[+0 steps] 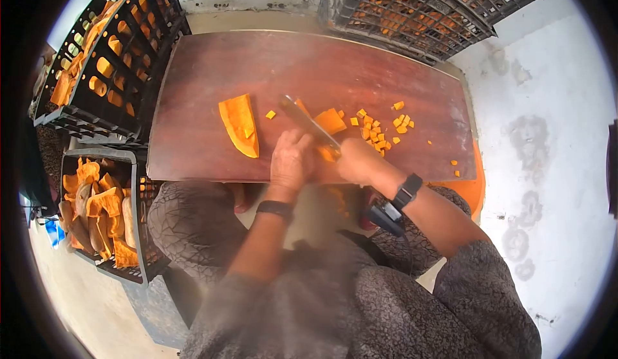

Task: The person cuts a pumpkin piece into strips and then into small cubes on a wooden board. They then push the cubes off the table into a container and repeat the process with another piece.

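Hands slicing a pumpkin piece (331, 121) on a bench (206, 95).
Right hand (357, 160) grips the knife (309, 124); left hand (293, 163), fingers curled, pins the pumpkin piece.

Views: one, worn on the person's head.
Facing: forward and steeply down over the lap.
Lens: wide fisheye; round dark border, straight edges bow.
Distance: close, within arm's reach; grey patterned sleeves and knees (193, 224) fill the bottom half.
Centre: left hand (293, 163), right hand (357, 161) and long steel knife (309, 124) sit mid-frame.
Upper middle: reddish-brown wooden cutting board (309, 69) spans the frame, with its far edge towards the top.
Left margin: black plastic lattice crate (90, 124), seen at a slant.
Top edge: dark slatted plastic crate (412, 18), partly cropped.
Right margin: pale stained concrete floor (553, 101).
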`<state>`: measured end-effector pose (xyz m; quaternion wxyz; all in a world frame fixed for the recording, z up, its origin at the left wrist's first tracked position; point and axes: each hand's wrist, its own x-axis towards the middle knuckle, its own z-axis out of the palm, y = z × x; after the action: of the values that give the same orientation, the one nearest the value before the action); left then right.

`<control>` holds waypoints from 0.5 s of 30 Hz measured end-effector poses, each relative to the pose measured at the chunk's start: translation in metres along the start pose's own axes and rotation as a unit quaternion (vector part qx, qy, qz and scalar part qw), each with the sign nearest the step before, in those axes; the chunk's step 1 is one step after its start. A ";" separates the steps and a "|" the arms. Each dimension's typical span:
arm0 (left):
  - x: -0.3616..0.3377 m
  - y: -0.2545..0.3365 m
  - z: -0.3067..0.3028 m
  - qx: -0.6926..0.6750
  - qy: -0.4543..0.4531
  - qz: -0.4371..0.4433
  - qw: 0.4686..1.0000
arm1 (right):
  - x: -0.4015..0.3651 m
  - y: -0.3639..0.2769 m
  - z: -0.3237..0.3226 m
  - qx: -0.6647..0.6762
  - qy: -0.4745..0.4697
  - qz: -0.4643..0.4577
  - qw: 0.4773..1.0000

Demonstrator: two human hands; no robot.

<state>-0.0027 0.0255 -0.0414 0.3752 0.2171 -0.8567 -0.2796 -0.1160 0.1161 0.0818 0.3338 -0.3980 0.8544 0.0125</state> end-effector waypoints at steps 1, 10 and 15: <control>0.000 -0.001 0.001 0.005 0.008 0.005 1.000 | -0.004 0.003 0.002 0.003 -0.002 0.007 1.000; 0.000 0.000 0.000 -0.017 -0.027 -0.042 0.999 | 0.000 0.009 0.018 -0.044 0.043 0.000 0.998; 0.000 0.003 0.000 -0.013 0.005 0.000 1.000 | -0.004 0.010 0.012 0.006 0.023 0.037 0.999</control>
<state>-0.0036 0.0278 -0.0391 0.3820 0.2141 -0.8511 -0.2897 -0.1146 0.1289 0.0727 0.3158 -0.3646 0.8759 0.0104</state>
